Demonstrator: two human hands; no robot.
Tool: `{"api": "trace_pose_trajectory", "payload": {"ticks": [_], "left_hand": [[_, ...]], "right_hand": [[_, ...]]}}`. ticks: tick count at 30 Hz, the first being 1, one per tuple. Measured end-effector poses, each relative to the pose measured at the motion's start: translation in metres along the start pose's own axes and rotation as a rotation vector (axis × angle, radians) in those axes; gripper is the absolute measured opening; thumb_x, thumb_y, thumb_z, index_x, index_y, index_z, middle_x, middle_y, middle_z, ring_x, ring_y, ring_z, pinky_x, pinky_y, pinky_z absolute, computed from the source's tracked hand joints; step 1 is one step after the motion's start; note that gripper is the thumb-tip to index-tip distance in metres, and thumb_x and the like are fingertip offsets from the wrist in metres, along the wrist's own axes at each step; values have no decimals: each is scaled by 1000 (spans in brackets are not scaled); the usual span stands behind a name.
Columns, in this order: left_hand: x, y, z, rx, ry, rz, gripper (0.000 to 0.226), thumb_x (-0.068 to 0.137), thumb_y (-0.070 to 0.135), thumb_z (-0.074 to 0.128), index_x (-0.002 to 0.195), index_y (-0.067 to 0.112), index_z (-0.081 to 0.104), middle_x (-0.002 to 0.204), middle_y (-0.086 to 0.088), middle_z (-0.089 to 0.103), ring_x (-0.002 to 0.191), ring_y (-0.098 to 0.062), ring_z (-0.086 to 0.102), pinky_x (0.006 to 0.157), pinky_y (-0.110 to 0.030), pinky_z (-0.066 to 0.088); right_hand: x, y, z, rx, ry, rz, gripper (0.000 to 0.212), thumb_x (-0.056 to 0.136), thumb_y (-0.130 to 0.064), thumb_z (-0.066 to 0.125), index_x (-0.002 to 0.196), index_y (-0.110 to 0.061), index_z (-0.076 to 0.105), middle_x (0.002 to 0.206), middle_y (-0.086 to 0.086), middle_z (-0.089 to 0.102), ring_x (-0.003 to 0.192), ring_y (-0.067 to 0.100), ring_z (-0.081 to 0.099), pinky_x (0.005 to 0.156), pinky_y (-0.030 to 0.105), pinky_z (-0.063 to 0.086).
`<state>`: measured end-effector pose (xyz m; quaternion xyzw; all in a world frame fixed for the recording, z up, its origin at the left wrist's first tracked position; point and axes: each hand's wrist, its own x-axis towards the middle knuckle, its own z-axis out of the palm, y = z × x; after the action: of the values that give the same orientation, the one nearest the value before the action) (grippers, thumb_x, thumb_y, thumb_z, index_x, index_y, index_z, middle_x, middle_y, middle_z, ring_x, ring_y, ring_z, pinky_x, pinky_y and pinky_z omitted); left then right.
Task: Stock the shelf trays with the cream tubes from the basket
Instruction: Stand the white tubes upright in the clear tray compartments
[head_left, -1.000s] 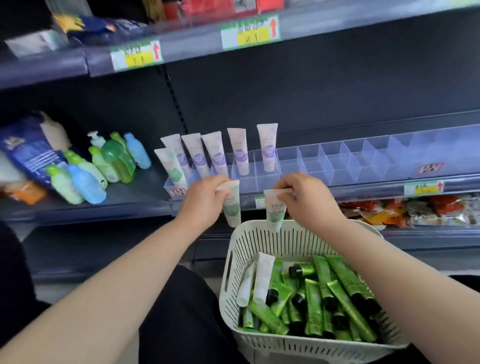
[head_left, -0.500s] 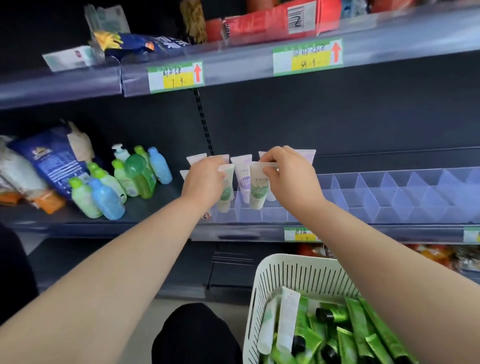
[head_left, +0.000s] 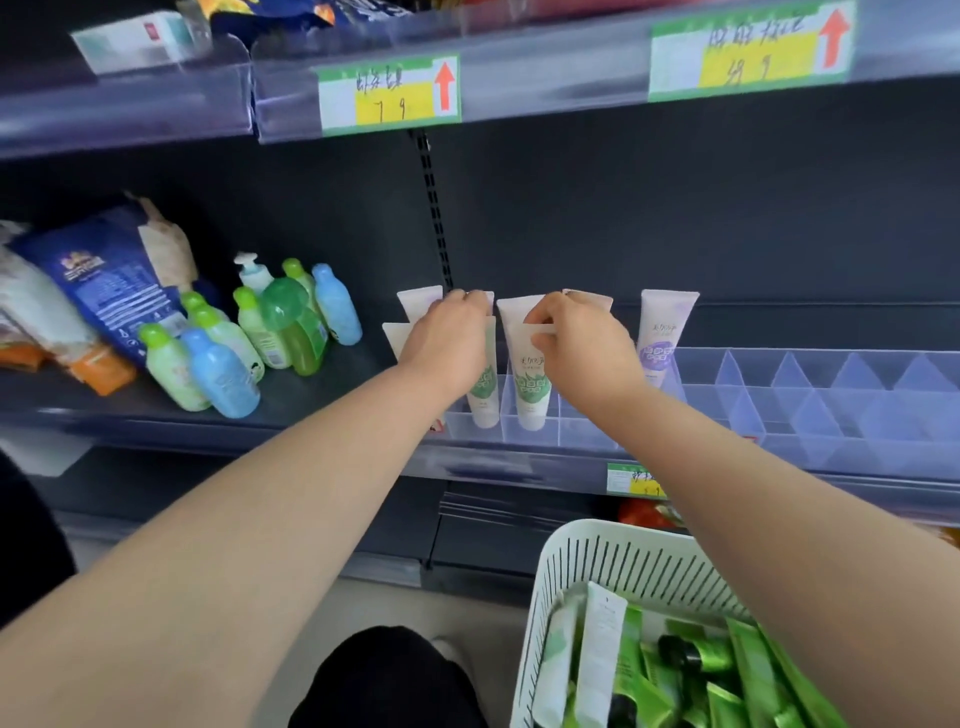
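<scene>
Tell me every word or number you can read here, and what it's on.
"7 9": left price tag, below handwriting I cannot make out.
"49": right price tag; the rest is unclear.
Text on the lower tag: partly hidden, unreadable.
Print on the tubes and blue bag: too blurred.

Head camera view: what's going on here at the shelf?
A person is stocking a clear divided tray on the shelf with cream tubes. The left hand holds the left green-label tube by its crimped top, and the right hand pinches the right green-label tube beside it. Both tubes stand cap-down in neighbouring front-row compartments, not yet released. Behind them stand purple-label tubes. The white basket at lower right holds more tubes, mostly green.
</scene>
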<state>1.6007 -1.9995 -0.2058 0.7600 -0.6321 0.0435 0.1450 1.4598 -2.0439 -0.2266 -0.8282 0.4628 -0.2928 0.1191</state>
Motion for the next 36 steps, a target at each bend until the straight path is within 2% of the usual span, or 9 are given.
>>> {"api": "trace_pose_trajectory", "payload": {"ticks": [4, 7, 13, 18, 23, 29, 36], "left_hand": [[-2, 3, 0, -3, -8, 2, 45, 80, -12, 48, 119, 10, 54, 121, -11, 53, 111, -29, 50, 77, -34, 41], [-4, 3, 0, 6, 8, 22, 49, 80, -12, 49, 123, 11, 54, 123, -9, 53, 116, -27, 46, 84, -36, 43], [-12, -1, -10, -14, 19, 66, 62, 82, -12, 48, 138, 14, 47, 133, -7, 48, 122, -26, 45, 92, -37, 44], [-23, 1, -17, 57, 54, 148, 50, 88, -7, 49, 133, 14, 51, 143, -3, 45, 128, -24, 39, 96, -32, 37], [-36, 11, -19, 47, 50, 136, 47, 88, -4, 51, 130, 16, 52, 140, -3, 46, 128, -23, 38, 92, -33, 39], [-66, 37, 0, -17, 33, 163, 45, 86, -5, 54, 123, 19, 58, 120, -2, 56, 113, -22, 45, 75, -35, 42], [-109, 75, 49, -121, -116, 224, 31, 94, 9, 54, 123, 16, 59, 126, -5, 57, 118, -24, 48, 89, -38, 44]], "right_hand": [[1, 4, 11, -67, 16, 11, 18, 87, -11, 55, 102, -21, 58, 100, 0, 57, 70, 21, 47, 56, 29, 35], [4, 6, 12, -100, 28, 6, 24, 86, -11, 55, 108, -22, 57, 103, 1, 58, 72, 20, 47, 56, 29, 36], [1, 6, 8, -198, -9, -44, 43, 86, -10, 57, 127, -20, 50, 117, 6, 56, 100, 28, 53, 62, 32, 41], [-7, -1, 2, -189, 41, -83, 47, 86, -8, 58, 131, -18, 48, 129, 10, 47, 110, 33, 49, 80, 41, 43], [-28, 0, -10, -217, 56, -94, 47, 88, -8, 58, 132, -18, 47, 135, 8, 44, 119, 31, 42, 87, 44, 41], [-78, 30, -27, -245, 35, -53, 50, 86, -4, 57, 132, -18, 47, 133, 7, 45, 117, 31, 42, 84, 41, 38], [-152, 87, -32, -292, -52, 58, 50, 86, -4, 55, 133, -20, 46, 133, 6, 45, 117, 30, 41, 88, 45, 39]]}}
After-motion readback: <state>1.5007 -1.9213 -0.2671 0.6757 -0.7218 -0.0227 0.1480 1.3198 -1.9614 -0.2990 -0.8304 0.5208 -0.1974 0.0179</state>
